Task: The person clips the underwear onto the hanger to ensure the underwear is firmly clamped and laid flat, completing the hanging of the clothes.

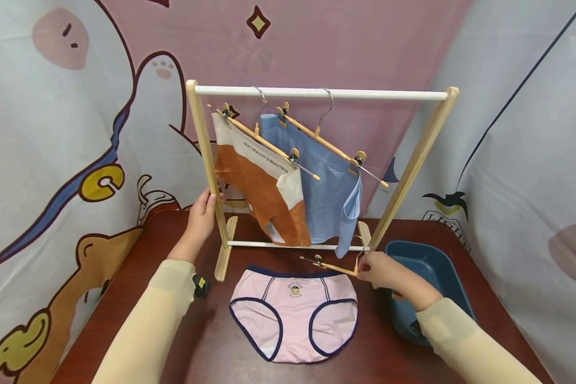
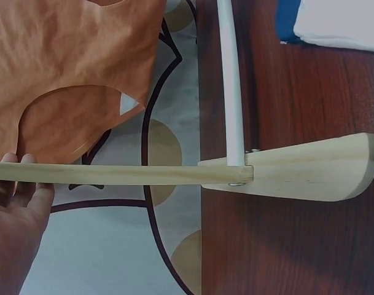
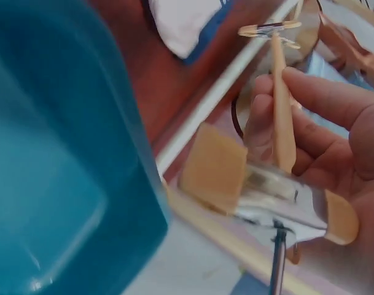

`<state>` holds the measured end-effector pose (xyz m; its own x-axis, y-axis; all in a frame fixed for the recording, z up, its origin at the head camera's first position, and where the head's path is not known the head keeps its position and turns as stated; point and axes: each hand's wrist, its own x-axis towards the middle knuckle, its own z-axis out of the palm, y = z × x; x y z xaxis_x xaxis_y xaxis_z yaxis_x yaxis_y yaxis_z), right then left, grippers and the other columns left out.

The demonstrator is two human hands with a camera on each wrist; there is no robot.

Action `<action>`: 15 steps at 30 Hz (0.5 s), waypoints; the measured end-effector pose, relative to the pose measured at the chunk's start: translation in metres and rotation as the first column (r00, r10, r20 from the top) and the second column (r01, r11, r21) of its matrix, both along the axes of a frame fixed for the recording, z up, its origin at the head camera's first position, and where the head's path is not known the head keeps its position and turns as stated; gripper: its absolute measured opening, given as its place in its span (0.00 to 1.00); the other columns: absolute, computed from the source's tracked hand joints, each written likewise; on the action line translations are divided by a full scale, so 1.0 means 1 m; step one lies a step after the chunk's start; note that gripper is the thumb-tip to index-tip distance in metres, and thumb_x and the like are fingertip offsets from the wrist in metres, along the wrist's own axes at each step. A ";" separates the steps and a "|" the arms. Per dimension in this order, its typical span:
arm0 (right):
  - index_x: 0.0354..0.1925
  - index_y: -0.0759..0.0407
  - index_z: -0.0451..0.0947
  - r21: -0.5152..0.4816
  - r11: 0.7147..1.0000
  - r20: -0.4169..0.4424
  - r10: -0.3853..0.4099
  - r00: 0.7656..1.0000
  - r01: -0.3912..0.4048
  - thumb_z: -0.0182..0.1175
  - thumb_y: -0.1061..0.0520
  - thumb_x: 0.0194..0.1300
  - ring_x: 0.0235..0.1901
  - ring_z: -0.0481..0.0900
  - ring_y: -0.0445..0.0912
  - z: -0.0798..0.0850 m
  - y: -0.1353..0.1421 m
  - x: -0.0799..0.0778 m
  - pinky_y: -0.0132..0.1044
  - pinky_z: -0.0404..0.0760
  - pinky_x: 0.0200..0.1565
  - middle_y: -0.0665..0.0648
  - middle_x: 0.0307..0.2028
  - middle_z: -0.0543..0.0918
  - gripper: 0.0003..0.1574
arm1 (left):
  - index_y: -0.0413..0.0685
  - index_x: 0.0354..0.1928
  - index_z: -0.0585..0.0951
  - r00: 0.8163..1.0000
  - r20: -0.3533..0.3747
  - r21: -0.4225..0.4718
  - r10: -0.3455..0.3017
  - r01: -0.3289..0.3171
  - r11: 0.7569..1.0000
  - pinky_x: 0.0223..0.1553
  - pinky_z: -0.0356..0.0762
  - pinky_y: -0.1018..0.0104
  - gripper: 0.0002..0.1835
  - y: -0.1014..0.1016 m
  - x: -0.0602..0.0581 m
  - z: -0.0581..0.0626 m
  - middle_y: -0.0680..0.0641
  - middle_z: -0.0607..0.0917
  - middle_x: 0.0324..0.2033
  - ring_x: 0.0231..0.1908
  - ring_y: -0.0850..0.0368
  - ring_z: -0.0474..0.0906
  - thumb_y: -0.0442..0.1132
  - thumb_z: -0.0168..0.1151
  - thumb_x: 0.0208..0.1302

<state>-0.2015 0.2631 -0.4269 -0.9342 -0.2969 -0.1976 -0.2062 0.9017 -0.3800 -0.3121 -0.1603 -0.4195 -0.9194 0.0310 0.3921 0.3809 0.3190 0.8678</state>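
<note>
My left hand holds the left wooden post of the small clothes rack, its fingers passing behind the post. My right hand pinches a wooden clip hanger by its middle, low in front of the rack's right foot. A big metal clip on that hanger shows close up in the right wrist view. Pink underpants with navy trim lie flat on the table, just below the hanger. On the rack's top bar hang orange-and-cream underpants and blue underpants, each clipped to a hanger.
A blue plastic basin stands on the table right of the rack, close to my right forearm. The rack's left foot rests on the dark red table. Behind it hangs a cartoon-printed cloth.
</note>
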 end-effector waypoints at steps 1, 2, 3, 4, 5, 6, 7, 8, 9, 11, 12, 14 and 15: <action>0.24 0.58 0.79 -0.021 0.999 -0.002 0.025 1.000 -0.025 0.65 0.60 0.57 0.21 0.67 0.41 -0.004 -0.003 0.000 0.33 0.67 0.24 0.49 0.19 0.74 0.07 | 0.34 0.62 0.68 1.000 0.001 0.002 0.003 -0.003 1.000 0.57 0.69 0.44 0.22 -0.001 -0.003 -0.004 0.29 0.77 0.52 0.55 0.36 0.74 0.41 0.38 0.76; 0.24 0.58 0.79 -0.046 0.998 -0.002 0.052 0.999 -0.053 0.65 0.60 0.57 0.20 0.67 0.40 -0.007 -0.006 0.000 0.33 0.67 0.24 0.48 0.19 0.73 0.07 | 0.35 0.62 0.68 1.000 -0.004 -0.005 0.007 -0.007 1.000 0.57 0.69 0.45 0.22 -0.002 -0.003 -0.004 0.29 0.77 0.52 0.55 0.36 0.74 0.42 0.38 0.76; 0.23 0.58 0.79 -0.072 0.995 0.002 0.076 0.997 -0.075 0.65 0.61 0.57 0.19 0.66 0.40 -0.010 -0.009 0.000 0.32 0.66 0.24 0.48 0.18 0.72 0.07 | 0.35 0.62 0.68 1.000 -0.004 -0.008 0.008 -0.008 1.000 0.57 0.69 0.45 0.22 -0.002 -0.004 -0.005 0.29 0.77 0.51 0.55 0.36 0.74 0.43 0.37 0.76; 0.23 0.58 0.79 -0.098 0.991 0.009 0.095 0.995 -0.094 0.64 0.62 0.56 0.19 0.65 0.39 -0.013 -0.012 0.001 0.31 0.65 0.23 0.47 0.17 0.71 0.07 | 0.35 0.62 0.68 1.000 -0.005 -0.010 0.009 -0.009 1.000 0.57 0.70 0.45 0.23 -0.001 -0.004 -0.005 0.29 0.77 0.51 0.55 0.37 0.74 0.43 0.37 0.76; 0.22 0.58 0.78 -0.119 0.986 0.011 0.115 0.993 -0.113 0.64 0.62 0.56 0.19 0.65 0.39 -0.016 -0.016 0.001 0.31 0.65 0.23 0.46 0.17 0.70 0.07 | 0.35 0.62 0.68 1.000 -0.006 -0.010 0.011 -0.011 1.000 0.56 0.70 0.45 0.23 -0.001 -0.004 -0.005 0.30 0.77 0.51 0.55 0.37 0.74 0.44 0.37 0.76; 0.22 0.59 0.78 -0.142 0.981 0.013 0.136 0.991 -0.133 0.64 0.63 0.55 0.19 0.64 0.38 -0.020 -0.019 0.000 0.30 0.64 0.23 0.46 0.17 0.69 0.07 | 0.36 0.62 0.68 1.000 -0.006 -0.009 0.012 -0.012 1.000 0.56 0.70 0.45 0.23 -0.001 -0.004 -0.005 0.30 0.77 0.51 0.55 0.37 0.74 0.44 0.37 0.76; 0.22 0.59 0.78 -0.161 0.976 0.012 0.151 0.988 -0.147 0.64 0.63 0.54 0.19 0.64 0.38 -0.023 -0.022 0.000 0.30 0.64 0.23 0.45 0.17 0.69 0.06 | 0.35 0.62 0.68 1.000 -0.007 -0.008 0.014 -0.014 1.000 0.56 0.70 0.45 0.23 -0.001 -0.004 -0.005 0.30 0.78 0.51 0.55 0.37 0.74 0.44 0.37 0.76; 0.22 0.59 0.79 -0.179 0.971 0.015 0.161 0.987 -0.156 0.64 0.63 0.54 0.20 0.64 0.37 -0.027 -0.026 0.000 0.29 0.65 0.23 0.44 0.17 0.69 0.06 | 0.35 0.62 0.68 1.000 -0.011 -0.010 0.016 -0.016 1.000 0.56 0.70 0.44 0.23 -0.001 -0.004 -0.005 0.29 0.77 0.51 0.54 0.36 0.74 0.44 0.37 0.76; 0.22 0.59 0.79 -0.201 0.967 0.018 0.163 0.986 -0.156 0.64 0.63 0.54 0.20 0.65 0.37 -0.030 -0.029 0.000 0.29 0.65 0.24 0.44 0.18 0.70 0.06 | 0.36 0.62 0.68 1.000 -0.011 -0.006 0.018 -0.018 1.000 0.56 0.70 0.44 0.23 -0.001 -0.004 -0.005 0.30 0.78 0.51 0.54 0.36 0.75 0.45 0.38 0.76; 0.23 0.61 0.80 -0.264 0.955 0.053 0.155 0.987 -0.135 0.64 0.62 0.54 0.21 0.66 0.37 -0.036 -0.037 0.000 0.29 0.65 0.24 0.45 0.19 0.73 0.05 | 0.36 0.62 0.68 1.000 -0.013 -0.002 0.018 -0.018 1.000 0.55 0.70 0.44 0.23 -0.001 -0.004 -0.005 0.29 0.78 0.51 0.54 0.36 0.75 0.45 0.38 0.76; 0.25 0.64 0.81 -0.309 0.944 0.085 0.146 0.986 -0.113 0.63 0.63 0.54 0.21 0.67 0.37 -0.039 -0.040 0.000 0.29 0.66 0.24 0.46 0.20 0.74 0.05 | 0.36 0.62 0.68 1.000 -0.014 -0.001 0.015 -0.015 1.000 0.55 0.70 0.43 0.23 -0.001 -0.004 -0.005 0.29 0.77 0.51 0.54 0.35 0.75 0.45 0.38 0.75; 0.27 0.68 0.81 -0.384 0.921 0.152 0.131 0.980 -0.063 0.62 0.63 0.56 0.21 0.67 0.38 -0.044 -0.047 0.001 0.29 0.66 0.24 0.49 0.20 0.76 0.07 | 0.36 0.63 0.67 1.000 -0.015 -0.005 0.009 -0.009 1.000 0.55 0.70 0.43 0.23 -0.001 -0.004 -0.006 0.29 0.77 0.51 0.54 0.35 0.74 0.44 0.38 0.76; 0.28 0.70 0.81 -0.412 0.910 0.180 0.125 0.976 -0.040 0.62 0.63 0.56 0.21 0.67 0.38 -0.045 -0.051 0.002 0.29 0.65 0.24 0.50 0.20 0.76 0.08 | 0.36 0.63 0.68 1.000 -0.012 -0.005 0.007 -0.007 1.000 0.55 0.71 0.43 0.23 -0.001 -0.004 -0.005 0.28 0.77 0.51 0.54 0.35 0.74 0.44 0.38 0.75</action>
